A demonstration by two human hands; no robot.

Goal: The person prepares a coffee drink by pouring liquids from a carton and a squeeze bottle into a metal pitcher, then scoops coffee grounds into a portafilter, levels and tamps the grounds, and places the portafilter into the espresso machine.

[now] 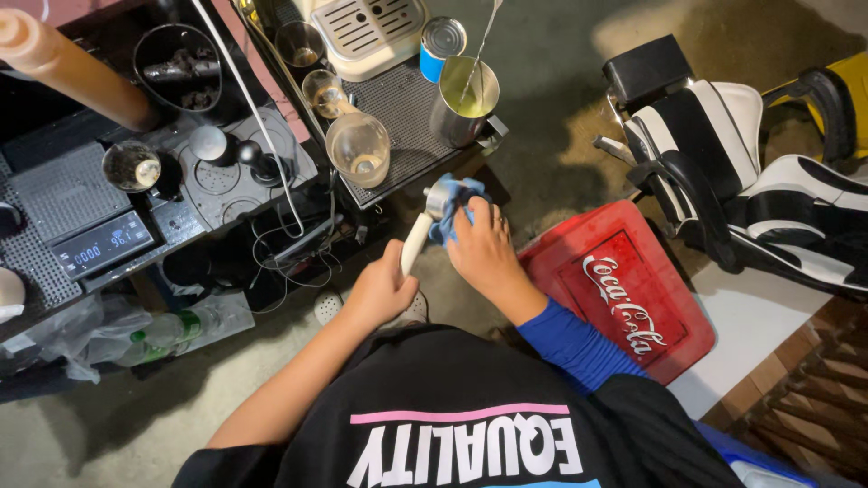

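While my left hand point(380, 291) wraps around the pale handle of the portafilter point(423, 226), fingers curled tight about its lower end, my right hand point(484, 248) presses a blue cloth point(455, 203) against the metal head at the top. My right fingers are bunched together on the cloth, pinching it around the basket; I think the thumb is tucked underneath, though the cloth hides it. The portafilter is tilted, handle down toward me and head up near the front edge of the black counter point(398, 108).

On the counter just beyond the cloth lies a perforated drip mat with a steel milk jug point(465, 101) holding a yellowish liquid, a thin stream falling into it from above. A blue-and-silver can point(442, 43) stands just behind the jug. A clear glass carafe point(355, 136) stands to the left of the jug, near the portafilter's head. Further left are a tamper point(208, 143), a small glass point(132, 166) and a digital scale point(102, 245) with a lit display. White and black cables hang over the counter's front edge.

Down on the floor to my right sits a red plastic crate point(624, 289), touching my blue sleeve point(579, 343) in the view. Past it stands a black-and-white chair point(750, 181).
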